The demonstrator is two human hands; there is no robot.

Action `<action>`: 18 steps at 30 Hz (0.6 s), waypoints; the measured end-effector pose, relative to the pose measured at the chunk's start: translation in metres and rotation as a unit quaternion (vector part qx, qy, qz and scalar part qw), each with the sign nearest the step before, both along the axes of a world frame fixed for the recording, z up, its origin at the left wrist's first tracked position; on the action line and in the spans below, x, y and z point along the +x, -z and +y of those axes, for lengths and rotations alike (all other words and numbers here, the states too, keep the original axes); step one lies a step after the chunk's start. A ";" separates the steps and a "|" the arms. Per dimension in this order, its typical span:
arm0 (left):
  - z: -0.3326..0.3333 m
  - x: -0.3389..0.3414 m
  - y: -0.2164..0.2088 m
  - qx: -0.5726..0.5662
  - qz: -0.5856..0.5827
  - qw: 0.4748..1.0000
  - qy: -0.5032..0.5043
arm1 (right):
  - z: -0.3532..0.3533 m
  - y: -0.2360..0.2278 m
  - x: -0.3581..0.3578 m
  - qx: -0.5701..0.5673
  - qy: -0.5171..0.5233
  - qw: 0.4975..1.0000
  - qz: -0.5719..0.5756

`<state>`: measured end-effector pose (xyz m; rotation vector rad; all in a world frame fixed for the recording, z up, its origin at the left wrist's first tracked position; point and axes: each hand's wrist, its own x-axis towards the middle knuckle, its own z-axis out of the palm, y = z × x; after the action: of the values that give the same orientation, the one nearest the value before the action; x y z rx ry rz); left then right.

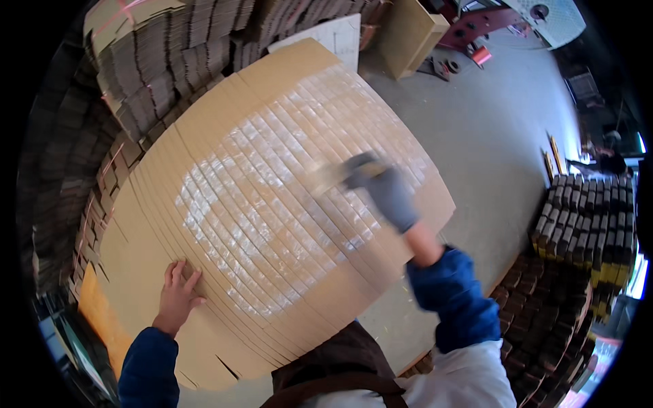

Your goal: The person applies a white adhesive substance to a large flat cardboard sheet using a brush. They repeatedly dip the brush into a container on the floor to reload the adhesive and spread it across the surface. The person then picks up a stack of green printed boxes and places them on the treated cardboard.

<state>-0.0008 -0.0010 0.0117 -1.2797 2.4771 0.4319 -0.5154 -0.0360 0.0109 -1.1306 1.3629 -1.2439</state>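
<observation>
Overlapping cardboard sheets [146, 224] lie fanned out in front of me, their edges stepped in long parallel strips. A wet, whitish, glue-like coating [218, 197] covers the middle of them in streaks. My right hand [389, 194], in a grey glove, is closed around a pale, flat tool that looks like a brush [329, 178]; motion blurs both over the coated area. My bare left hand [178, 292] lies on the uncoated cardboard at the near left, fingers apart, holding nothing.
Tall stacks of folded cardboard [146, 68] stand along the far left. Beyond the sheets are a wooden box [411, 41] and a machine [476, 27] on the grey floor [476, 136]. Dark bundled stacks [585, 217] stand at the right.
</observation>
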 end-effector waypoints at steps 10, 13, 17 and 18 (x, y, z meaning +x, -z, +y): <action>0.004 0.000 0.003 0.001 0.003 1.000 -0.012 | -0.094 0.051 -0.051 0.007 -0.002 0.957 0.289; 0.006 0.001 0.007 0.000 0.017 1.000 -0.006 | -0.109 0.030 -0.080 -0.042 0.067 0.836 0.543; 0.009 0.006 0.006 -0.001 0.012 1.000 -0.011 | -0.059 0.021 0.079 -0.091 -0.155 0.866 0.466; 0.006 0.001 0.008 -0.002 0.020 1.000 -0.009 | -0.034 0.037 0.108 -0.196 -0.214 0.879 0.380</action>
<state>0.0003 0.0049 0.0042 -1.3093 2.5031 0.4612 -0.4076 -0.0700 -0.0262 -2.2373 1.2977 -0.7722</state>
